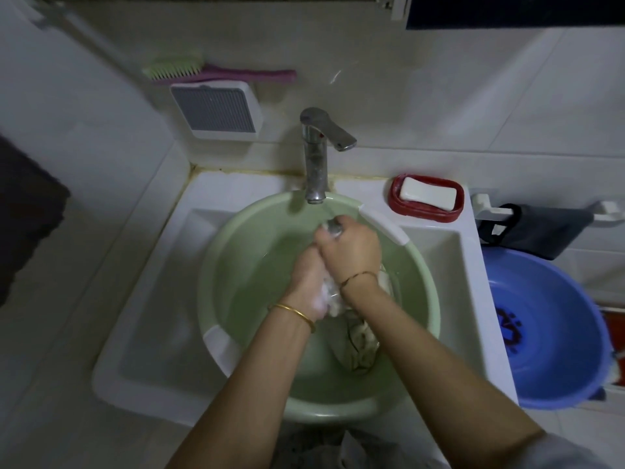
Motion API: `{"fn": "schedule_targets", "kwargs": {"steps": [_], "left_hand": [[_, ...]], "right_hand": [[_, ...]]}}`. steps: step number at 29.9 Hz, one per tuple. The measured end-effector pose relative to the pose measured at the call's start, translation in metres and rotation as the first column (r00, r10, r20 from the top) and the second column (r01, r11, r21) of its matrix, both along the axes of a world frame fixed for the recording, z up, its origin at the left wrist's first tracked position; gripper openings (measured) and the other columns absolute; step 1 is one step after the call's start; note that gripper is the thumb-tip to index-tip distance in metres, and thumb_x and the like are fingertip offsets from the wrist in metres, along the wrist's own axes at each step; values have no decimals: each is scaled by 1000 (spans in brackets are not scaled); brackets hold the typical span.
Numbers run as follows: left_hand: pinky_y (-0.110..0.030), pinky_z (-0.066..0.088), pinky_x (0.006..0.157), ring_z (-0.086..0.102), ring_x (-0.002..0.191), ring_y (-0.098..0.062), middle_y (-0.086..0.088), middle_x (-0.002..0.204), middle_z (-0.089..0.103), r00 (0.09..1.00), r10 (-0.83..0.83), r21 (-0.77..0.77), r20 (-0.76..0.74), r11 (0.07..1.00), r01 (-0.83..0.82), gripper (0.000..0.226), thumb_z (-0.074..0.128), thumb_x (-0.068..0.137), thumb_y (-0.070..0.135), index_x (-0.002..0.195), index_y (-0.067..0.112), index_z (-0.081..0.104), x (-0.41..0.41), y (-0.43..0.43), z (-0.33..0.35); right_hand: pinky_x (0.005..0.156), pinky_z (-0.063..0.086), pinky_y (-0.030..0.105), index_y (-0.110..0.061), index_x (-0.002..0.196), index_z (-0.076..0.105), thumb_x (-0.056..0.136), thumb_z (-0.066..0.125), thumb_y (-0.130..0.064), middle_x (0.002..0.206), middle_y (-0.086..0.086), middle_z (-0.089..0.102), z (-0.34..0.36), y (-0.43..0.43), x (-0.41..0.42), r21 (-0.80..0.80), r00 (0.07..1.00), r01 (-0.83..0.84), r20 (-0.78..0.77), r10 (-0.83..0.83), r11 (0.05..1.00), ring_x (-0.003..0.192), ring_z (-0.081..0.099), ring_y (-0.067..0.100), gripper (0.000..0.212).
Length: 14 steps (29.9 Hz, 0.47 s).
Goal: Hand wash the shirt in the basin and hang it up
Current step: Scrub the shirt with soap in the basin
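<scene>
1. In the basin [236, 265], under the tap [316, 157], lies the soapy shirt [362, 343].
2. The left hand [309, 286] and right hand [351, 248] touch, each gripping a bunch of it.
3. Soap [427, 192] sits in a dish [395, 199] beside the basin.

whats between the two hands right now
In the head view, a bunched, soapy part of the shirt sits between the left hand and right hand, above the green basin.

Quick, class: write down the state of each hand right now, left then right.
Left hand: closed, gripping the soapy shirt.
Right hand: closed, gripping the same shirt.
</scene>
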State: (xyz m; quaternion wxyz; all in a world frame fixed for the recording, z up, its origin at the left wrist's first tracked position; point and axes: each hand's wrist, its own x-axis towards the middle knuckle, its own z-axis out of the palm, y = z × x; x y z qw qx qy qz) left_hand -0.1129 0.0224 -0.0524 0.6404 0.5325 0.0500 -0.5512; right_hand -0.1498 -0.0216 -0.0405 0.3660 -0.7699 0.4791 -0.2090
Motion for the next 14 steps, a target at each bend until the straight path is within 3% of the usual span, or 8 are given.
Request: {"fn": "schedule_targets", "kwargs": {"steps": [3,4,6,7,9,12,14], "left_hand": [[-30,55,80,67,91,-23,-13,108,68,996,-74,24,56,997,73,44,48,94,46,104,7,67,3,1,5],[-34,55,86,66,97,-25,-15,111,67,993,-76,2,91,997,76,43,53,92,44,109,6,66,10,4,8],[-31,56,76,65,87,-23,-13,99,66,960,-91,11,263,996,92,22,61,90,26,101,8,63,28,11,11],[-29,54,66,62,76,-23,-11,90,62,925,-80,37,372,997,71,7,63,88,14,93,11,59,36,16,14],[-26,46,51,53,60,-22,-12,80,55,868,-24,55,497,999,-4,23,63,81,-6,85,14,52,45,24,13],[-21,47,44,55,51,-12,-11,78,54,905,84,-10,417,996,-88,33,57,82,-14,97,15,53,40,25,13],[-23,50,53,59,65,-14,-11,82,58,933,217,-15,285,975,-222,31,58,86,-5,112,12,54,37,17,6]], "right_hand": [[83,53,38,-14,88,65,82,68,-35,92,8,71,-9,-27,-5,322,974,50,195,-118,945,89,66,27,22],[86,54,42,-11,89,66,78,74,-30,93,8,72,-12,-29,-9,441,937,-11,317,-144,898,89,68,26,24],[86,55,48,-1,102,62,70,81,-15,97,14,71,-22,-35,-20,544,878,-119,448,-167,830,90,69,28,40],[85,55,47,-1,108,55,68,81,-9,98,13,69,-24,-39,-26,561,888,-105,425,-176,821,89,68,28,48],[82,55,38,-9,110,44,74,75,0,94,3,62,-23,-48,-36,552,895,-10,378,-239,834,86,64,20,49],[91,51,41,-12,115,45,77,73,-2,100,2,60,-19,-51,-40,412,869,114,399,-291,904,91,60,19,48],[90,51,43,-15,108,52,77,75,-14,98,1,63,-12,-40,-39,311,905,103,366,-219,945,89,61,19,39]]}}
